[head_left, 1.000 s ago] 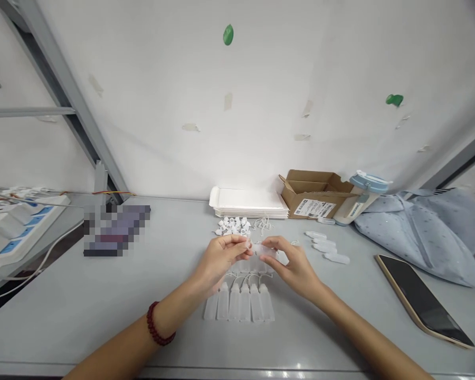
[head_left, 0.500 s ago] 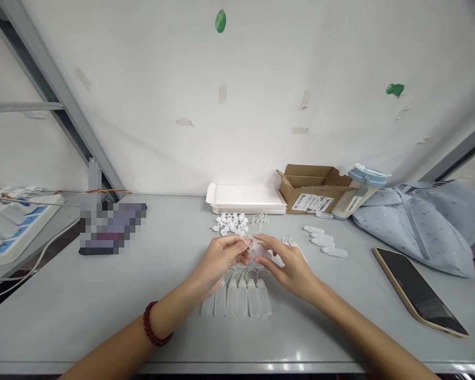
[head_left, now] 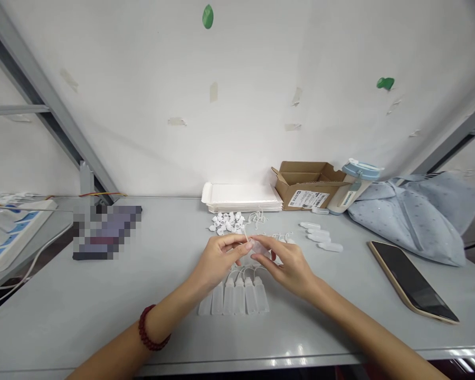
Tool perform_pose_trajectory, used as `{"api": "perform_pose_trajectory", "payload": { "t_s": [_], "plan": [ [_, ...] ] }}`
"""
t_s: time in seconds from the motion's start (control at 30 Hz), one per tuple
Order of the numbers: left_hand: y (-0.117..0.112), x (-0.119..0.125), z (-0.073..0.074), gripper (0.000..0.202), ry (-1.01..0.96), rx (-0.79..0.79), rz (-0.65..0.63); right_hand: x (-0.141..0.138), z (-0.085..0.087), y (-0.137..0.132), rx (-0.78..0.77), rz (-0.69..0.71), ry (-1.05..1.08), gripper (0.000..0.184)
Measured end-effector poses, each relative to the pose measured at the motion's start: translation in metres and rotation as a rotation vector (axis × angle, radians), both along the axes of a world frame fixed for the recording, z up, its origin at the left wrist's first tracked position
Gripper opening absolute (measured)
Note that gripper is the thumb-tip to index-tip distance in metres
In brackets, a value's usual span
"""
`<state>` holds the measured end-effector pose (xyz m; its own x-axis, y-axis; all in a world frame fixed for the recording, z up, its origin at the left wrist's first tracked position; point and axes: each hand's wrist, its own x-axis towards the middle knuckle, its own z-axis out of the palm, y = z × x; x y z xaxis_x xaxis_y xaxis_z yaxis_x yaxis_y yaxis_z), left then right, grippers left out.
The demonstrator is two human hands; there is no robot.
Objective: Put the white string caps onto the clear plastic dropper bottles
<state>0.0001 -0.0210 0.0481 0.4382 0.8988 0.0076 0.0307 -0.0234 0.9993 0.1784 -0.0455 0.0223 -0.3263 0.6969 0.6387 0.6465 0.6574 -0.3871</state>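
Note:
Above the middle of the table my two hands meet at a small translucent plastic bottle [head_left: 260, 246]. My right hand [head_left: 291, 263] holds its body between thumb and fingers. My left hand [head_left: 217, 262] pinches at its end, where a thin white strap [head_left: 245, 234] sticks up from the fingertips. The fingers hide much of the bottle. Below them lies a row of several similar squeeze bottles [head_left: 239, 296] with white loops at their necks. Behind my hands are a heap of white caps [head_left: 226, 222] and a few loose white straps [head_left: 257, 216].
Several uncapped bottles [head_left: 319, 235] lie to the right. Farther back are a stack of white mailers [head_left: 241, 198], an open cardboard box [head_left: 311, 184] and a blue-lidded tumbler [head_left: 346, 192]. A blue cloth bag [head_left: 404, 221] and a phone [head_left: 414, 282] lie right, a power strip [head_left: 13, 235] left.
My fingers have closed in around the bottle's end, and the thin strap now stands more upright. The view has shifted slightly. The bottles and caps on the table stay put.

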Motion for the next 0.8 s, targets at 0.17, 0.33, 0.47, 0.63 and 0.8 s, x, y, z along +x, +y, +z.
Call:
{"api": "perform_pose_trajectory", "payload": {
  "t_s": [0.17, 0.33, 0.47, 0.63, 0.8],
  "plan": [
    [0.0036, -0.003, -0.0026, 0.016, -0.101, -0.103, -0.137, -0.0021, 0.0038, -0.0024, 0.056, -0.01, 0.015, 0.026],
    [0.0035, -0.0017, -0.0016, 0.022, -0.113, -0.107, -0.102, -0.0023, 0.0036, -0.0035, 0.138, -0.045, -0.05, 0.025],
    [0.0028, -0.002, -0.0017, 0.022, -0.076, -0.058, -0.101, -0.0016, 0.0006, -0.0041, 0.176, -0.052, -0.061, 0.026],
    [0.0033, -0.0026, -0.0046, 0.025, -0.097, -0.032, -0.154, -0.0028, 0.0014, -0.0045, 0.16, -0.043, -0.02, 0.021],
    [0.0013, -0.0008, -0.0041, 0.029, -0.023, 0.002, -0.124, -0.0039, 0.0021, -0.0062, 0.032, -0.036, 0.052, 0.014]
  ]
}}
